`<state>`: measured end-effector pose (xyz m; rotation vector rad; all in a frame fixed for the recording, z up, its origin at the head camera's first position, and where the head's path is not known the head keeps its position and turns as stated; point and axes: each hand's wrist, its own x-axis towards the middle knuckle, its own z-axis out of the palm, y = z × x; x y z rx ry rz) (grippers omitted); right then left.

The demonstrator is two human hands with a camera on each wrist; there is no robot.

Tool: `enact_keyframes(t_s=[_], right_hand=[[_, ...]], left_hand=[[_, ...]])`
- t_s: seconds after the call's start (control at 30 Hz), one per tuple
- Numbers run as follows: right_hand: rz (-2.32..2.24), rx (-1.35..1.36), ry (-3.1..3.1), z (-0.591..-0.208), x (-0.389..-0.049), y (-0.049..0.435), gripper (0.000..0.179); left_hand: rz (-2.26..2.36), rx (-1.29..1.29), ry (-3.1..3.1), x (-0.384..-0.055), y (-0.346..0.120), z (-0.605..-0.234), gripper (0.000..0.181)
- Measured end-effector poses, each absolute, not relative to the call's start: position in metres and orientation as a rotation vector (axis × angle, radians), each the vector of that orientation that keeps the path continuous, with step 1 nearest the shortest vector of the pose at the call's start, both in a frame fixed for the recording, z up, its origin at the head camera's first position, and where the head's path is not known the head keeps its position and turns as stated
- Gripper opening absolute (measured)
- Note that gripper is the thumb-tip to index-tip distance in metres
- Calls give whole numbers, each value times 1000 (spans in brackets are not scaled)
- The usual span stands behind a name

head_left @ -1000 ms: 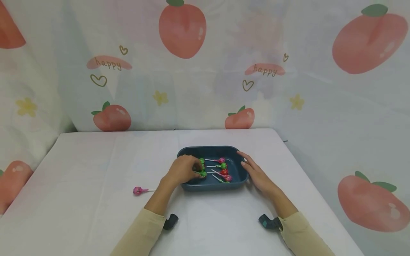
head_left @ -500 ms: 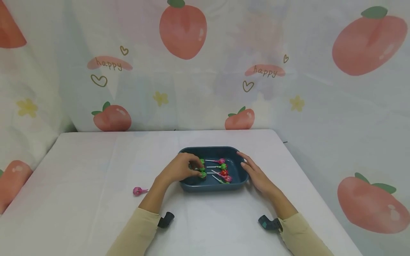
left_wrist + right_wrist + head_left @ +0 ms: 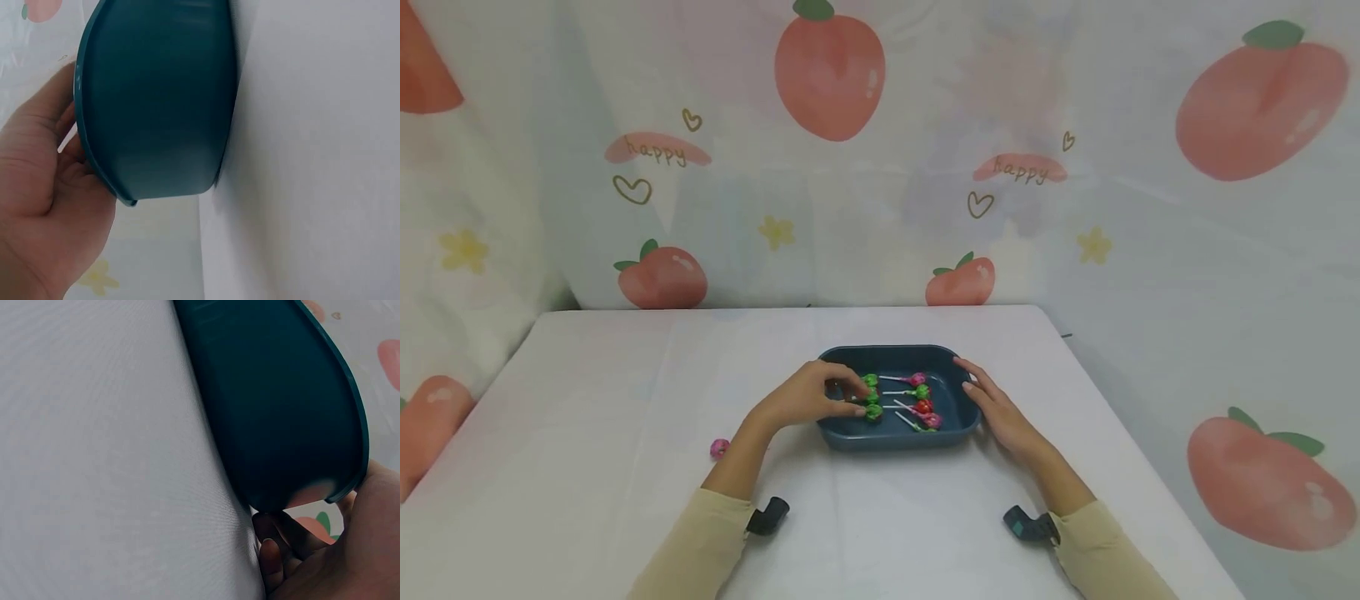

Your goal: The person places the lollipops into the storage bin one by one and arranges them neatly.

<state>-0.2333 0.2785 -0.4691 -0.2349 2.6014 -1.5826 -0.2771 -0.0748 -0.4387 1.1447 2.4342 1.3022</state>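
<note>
A dark blue tray [image 3: 887, 442] stands on the table with several wrapped lollipops in it. On its left side are green lollipops [image 3: 873, 412] in a column. To the right lie a pink lollipop [image 3: 917, 379], another green lollipop [image 3: 922, 392], a red one [image 3: 922, 407] and more below. My left hand [image 3: 801, 396] reaches over the tray's left rim, thumb and fingers apart beside the green lollipops; the wall hides its fingertips in the left wrist view. My right hand [image 3: 1007, 417] rests against the tray's right end, fingers extended along the rim.
One more pink lollipop [image 3: 719, 448] lies on the white table [image 3: 587, 450] left of the tray, its stick hidden behind my left forearm. A fruit-printed cloth [image 3: 887, 208] hangs behind and beside the table.
My left hand has drawn back leftward from the green lollipops, its thumb and fingers spreading apart. The forearm now covers the outside lollipop's stick. My right hand stays on the tray.
</note>
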Motion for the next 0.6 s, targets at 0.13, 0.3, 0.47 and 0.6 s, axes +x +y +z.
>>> enact_keyframes(t_s=[0.13,0.3,0.47,0.6], right_hand=[[-1569,-226,2592,-454,-225,270,51],[-1560,-239,2594,-444,-217,265,51],[-1577,-255,2597,-443,-217,265,51],[-1582,-239,2597,-449,-222,269,50]], left_hand=[[1348,1140,2335,-274,-85,-436,27],[1395,1155,2244,-269,-102,-433,28],[1455,1120,2280,-266,-125,-433,28],[1443,1039,2289,-262,-146,-438,29]])
